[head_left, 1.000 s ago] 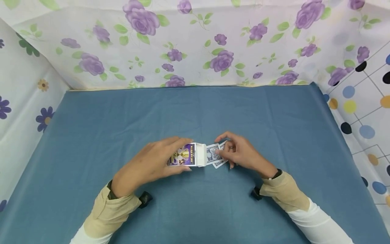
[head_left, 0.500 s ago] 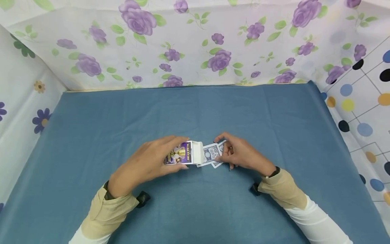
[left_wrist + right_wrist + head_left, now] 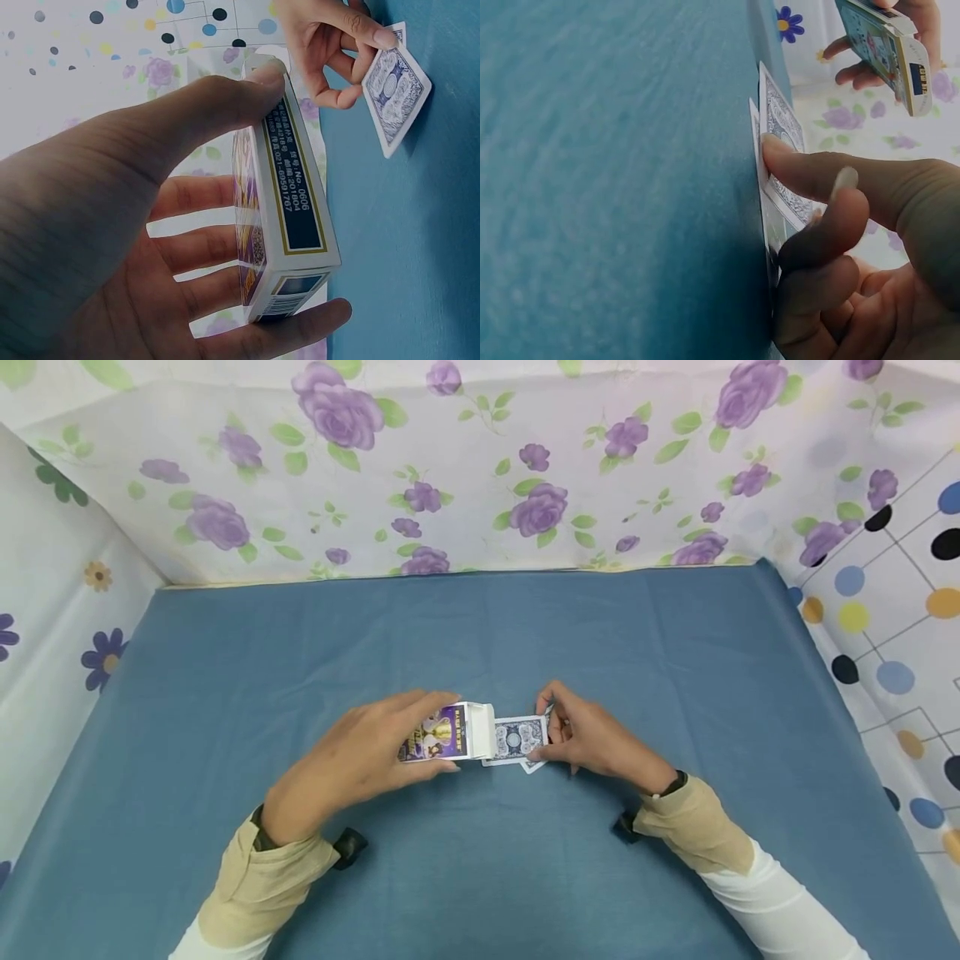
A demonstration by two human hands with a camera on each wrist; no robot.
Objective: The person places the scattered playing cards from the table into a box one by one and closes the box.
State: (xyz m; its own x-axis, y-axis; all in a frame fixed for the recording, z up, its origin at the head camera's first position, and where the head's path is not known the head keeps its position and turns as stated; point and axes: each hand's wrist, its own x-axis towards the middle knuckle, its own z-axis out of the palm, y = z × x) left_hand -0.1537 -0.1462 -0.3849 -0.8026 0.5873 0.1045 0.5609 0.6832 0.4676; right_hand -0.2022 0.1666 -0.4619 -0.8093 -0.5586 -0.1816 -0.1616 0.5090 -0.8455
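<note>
My left hand point(image 3: 356, 743) grips a purple and white playing-card box point(image 3: 444, 732) by its sides, with the white flap end towards the right. The left wrist view shows the thumb on the narrow printed side of the box point(image 3: 296, 195) and fingers along the other faces. My right hand point(image 3: 600, 743) pinches a few playing cards point(image 3: 513, 739), blue patterned backs up. One card lies skewed under the upper one, low over the cloth. In the right wrist view, the thumb presses on the cards point(image 3: 786, 124) and the other fingers curl beneath. The box stands apart from them there.
A blue cloth point(image 3: 480, 643) covers the table. Behind it hangs a white sheet with purple roses point(image 3: 450, 468). A flowered sheet point(image 3: 60, 610) stands on the left and a dotted one point(image 3: 892, 635) on the right.
The left hand and box have moved slightly left, and more of the upper card shows beside the flap. That card has turned to lie straighter. The right hand has barely moved.
</note>
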